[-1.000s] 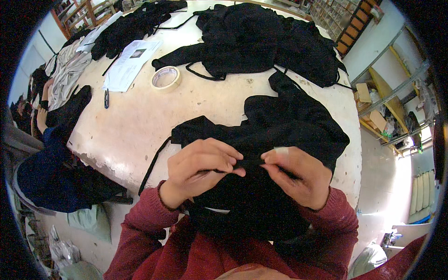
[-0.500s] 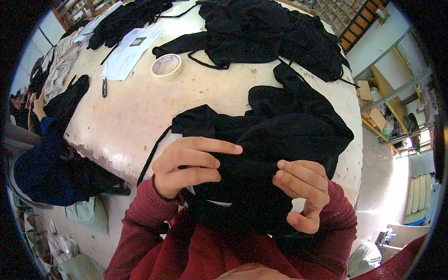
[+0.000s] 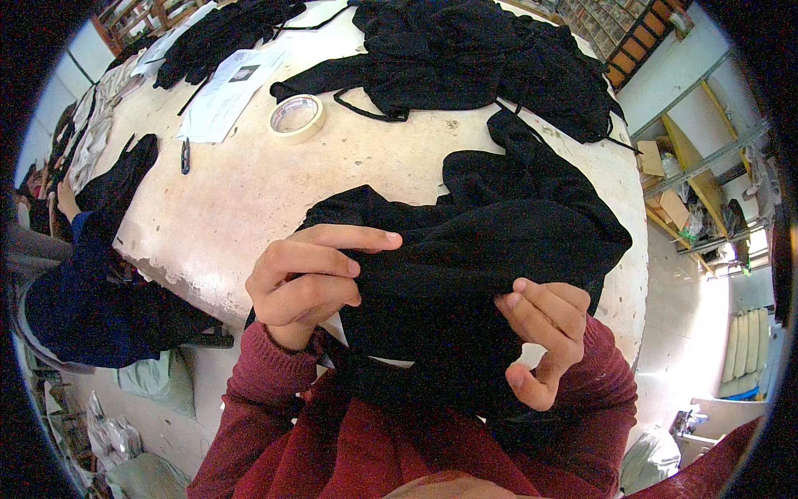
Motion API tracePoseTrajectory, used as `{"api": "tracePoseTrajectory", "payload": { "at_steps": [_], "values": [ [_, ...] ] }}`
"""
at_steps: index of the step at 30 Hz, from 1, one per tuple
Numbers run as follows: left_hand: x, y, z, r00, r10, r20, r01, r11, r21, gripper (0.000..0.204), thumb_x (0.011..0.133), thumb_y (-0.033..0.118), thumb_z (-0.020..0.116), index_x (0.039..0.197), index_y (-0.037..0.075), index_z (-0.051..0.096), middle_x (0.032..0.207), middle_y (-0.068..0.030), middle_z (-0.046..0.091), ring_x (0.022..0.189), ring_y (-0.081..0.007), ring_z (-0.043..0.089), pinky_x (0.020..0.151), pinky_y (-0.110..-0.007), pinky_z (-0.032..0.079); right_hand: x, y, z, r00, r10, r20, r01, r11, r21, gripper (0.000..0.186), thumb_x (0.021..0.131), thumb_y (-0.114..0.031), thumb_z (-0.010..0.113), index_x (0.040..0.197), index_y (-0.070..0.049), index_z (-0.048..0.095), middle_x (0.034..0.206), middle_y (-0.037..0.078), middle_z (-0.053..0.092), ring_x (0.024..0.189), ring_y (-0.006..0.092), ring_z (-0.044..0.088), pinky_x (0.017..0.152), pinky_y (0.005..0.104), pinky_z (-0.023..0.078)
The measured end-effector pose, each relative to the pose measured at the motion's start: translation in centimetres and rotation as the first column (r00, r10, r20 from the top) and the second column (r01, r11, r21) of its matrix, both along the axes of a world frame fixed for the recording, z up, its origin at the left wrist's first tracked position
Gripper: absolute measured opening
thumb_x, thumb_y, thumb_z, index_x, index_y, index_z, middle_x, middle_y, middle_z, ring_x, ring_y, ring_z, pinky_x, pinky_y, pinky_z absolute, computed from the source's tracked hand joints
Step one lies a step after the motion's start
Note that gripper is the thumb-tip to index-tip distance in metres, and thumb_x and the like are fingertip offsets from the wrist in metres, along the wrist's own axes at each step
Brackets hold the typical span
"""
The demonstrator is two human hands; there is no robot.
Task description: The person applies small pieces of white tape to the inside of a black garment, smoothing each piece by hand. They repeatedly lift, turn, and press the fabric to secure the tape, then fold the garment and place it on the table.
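Note:
A black garment lies bunched at the table's near edge and hangs down over my lap. My left hand holds its left side, the index finger stretched along the cloth and the other fingers bent; the thumb is hidden. At the right side of the same cloth, my right hand has its fingers curled against a fold, with the thumb lower and apart from the fingertips. Between the two hands the fabric spreads fairly flat. Its lower part merges with the shadow at my maroon sleeves.
Beyond the garment lie a roll of tape, a printed sheet and small dark snips. More black garments are heaped at the far side. On the left, a person in dark blue sits by the table.
My left hand has shifted left and slightly up along the cloth, away from my right hand. The fabric between them looks more spread. My right hand has barely moved.

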State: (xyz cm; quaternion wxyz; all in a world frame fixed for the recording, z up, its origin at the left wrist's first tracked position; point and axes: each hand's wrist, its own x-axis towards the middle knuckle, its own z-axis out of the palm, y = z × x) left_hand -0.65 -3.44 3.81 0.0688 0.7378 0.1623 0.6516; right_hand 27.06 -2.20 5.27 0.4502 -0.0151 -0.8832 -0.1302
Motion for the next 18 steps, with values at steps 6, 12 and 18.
{"api": "tracePoseTrajectory", "payload": {
  "at_steps": [6,12,18],
  "values": [
    [0.21,-0.06,-0.01,0.999,0.017,0.038,-0.016,1.000,-0.014,0.017,0.075,-0.001,0.070,0.065,0.000,0.057,0.089,-0.0105,0.053,0.088,-0.0418,0.070,0.066,-0.038,0.060,-0.07,0.30,-0.79,0.997,0.024,-0.070,-0.016,0.993,0.117,0.035,0.083,-0.022,0.057,0.115,-0.032,0.048,0.092,0.020,0.068,0.083,0.0319,0.067,0.066,0.0327,0.048],
    [-0.07,-0.26,0.21,1.000,0.010,0.028,-0.009,0.999,-0.045,0.017,0.071,-0.002,0.072,0.064,-0.001,0.057,0.089,-0.0094,0.054,0.089,-0.0410,0.070,0.067,-0.039,0.059,0.17,-0.05,-0.35,0.998,0.027,-0.065,-0.023,0.998,0.060,0.033,0.083,-0.025,0.057,0.113,-0.034,0.048,0.095,0.021,0.069,0.082,0.0322,0.067,0.066,0.0326,0.047],
    [-0.13,-0.39,0.43,1.000,-0.008,0.015,0.009,0.998,-0.055,0.015,0.069,-0.003,0.072,0.065,0.000,0.059,0.089,-0.0096,0.055,0.089,-0.0399,0.071,0.066,-0.038,0.058,0.38,-0.06,-0.36,0.999,0.022,-0.030,-0.021,1.000,0.014,0.035,0.082,-0.023,0.061,0.113,-0.033,0.048,0.096,0.023,0.068,0.083,0.0328,0.067,0.062,0.0344,0.046]
  ]
}}
